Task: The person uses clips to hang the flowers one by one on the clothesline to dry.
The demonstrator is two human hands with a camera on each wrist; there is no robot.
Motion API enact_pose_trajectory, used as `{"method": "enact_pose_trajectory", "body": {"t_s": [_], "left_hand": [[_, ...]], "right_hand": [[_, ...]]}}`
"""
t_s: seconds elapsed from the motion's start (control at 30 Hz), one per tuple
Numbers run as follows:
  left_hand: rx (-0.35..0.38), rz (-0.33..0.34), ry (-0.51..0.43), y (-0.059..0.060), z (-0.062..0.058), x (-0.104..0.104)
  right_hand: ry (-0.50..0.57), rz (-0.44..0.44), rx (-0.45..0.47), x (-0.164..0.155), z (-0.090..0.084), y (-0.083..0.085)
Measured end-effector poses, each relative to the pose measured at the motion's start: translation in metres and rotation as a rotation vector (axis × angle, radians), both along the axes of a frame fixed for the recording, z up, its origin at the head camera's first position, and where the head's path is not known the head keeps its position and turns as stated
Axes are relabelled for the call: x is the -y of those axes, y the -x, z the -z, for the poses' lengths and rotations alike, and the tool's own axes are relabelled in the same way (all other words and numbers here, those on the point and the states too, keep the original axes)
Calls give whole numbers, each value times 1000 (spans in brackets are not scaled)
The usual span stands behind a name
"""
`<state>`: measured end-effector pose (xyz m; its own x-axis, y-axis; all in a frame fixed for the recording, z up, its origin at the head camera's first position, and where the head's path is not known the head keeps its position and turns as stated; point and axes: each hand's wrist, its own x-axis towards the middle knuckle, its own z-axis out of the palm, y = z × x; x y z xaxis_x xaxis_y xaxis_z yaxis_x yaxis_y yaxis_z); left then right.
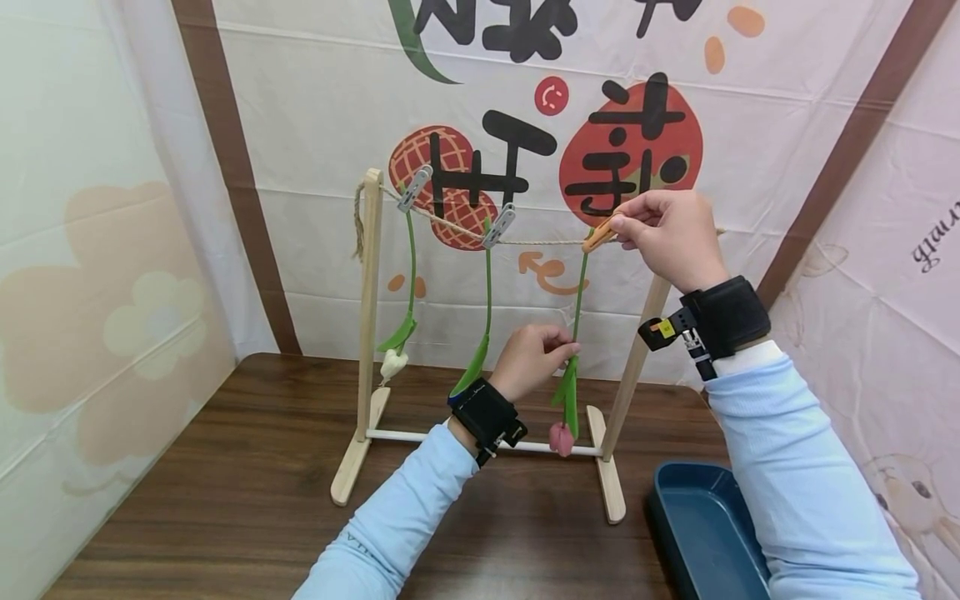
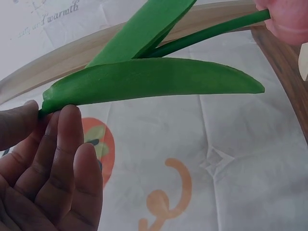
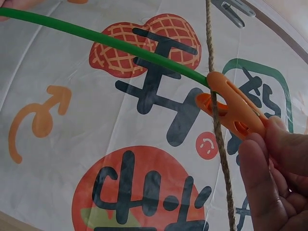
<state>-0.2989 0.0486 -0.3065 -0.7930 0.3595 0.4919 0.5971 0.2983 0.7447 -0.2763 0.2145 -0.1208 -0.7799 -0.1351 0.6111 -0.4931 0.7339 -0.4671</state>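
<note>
Fingertips of the right hand (image 1: 667, 233) pinch the tail of an orange plastic clothespin (image 1: 600, 238), whose jaws straddle a taut jute twine line (image 1: 540, 242) and the top of a green artificial tulip stem (image 1: 581, 283). Below, the left hand (image 1: 528, 358) nips that same stem between thumb and curled fingers, just above its long green leaves (image 2: 149, 84); the pink tulip bud (image 1: 560, 438) hangs head-down beneath them. Doing this well seems to call for a firm squeeze on the peg tail while the lower hand steadies the stem. Beyond the hands, two grey pegs (image 1: 498, 227) hold other upside-down tulips on the twine of a pale wooden drying frame (image 1: 369, 333), standing on a dark wood table (image 1: 225, 500). A blue plastic tray (image 1: 701, 521) sits under the right sleeve.
</note>
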Motion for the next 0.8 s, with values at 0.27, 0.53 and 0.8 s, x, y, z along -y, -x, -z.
{"method": "enact_pose_trajectory", "body": {"t_s": [0.27, 0.53, 0.8], "left_hand": [[10, -1, 7, -2, 0, -1], [34, 12, -7, -2, 0, -3], [34, 0, -4, -2, 1, -3]], "right_hand": [[-45, -10, 37, -1, 0, 0], [-13, -28, 88, -1, 0, -3], [11, -42, 92, -2, 2, -5]]}}
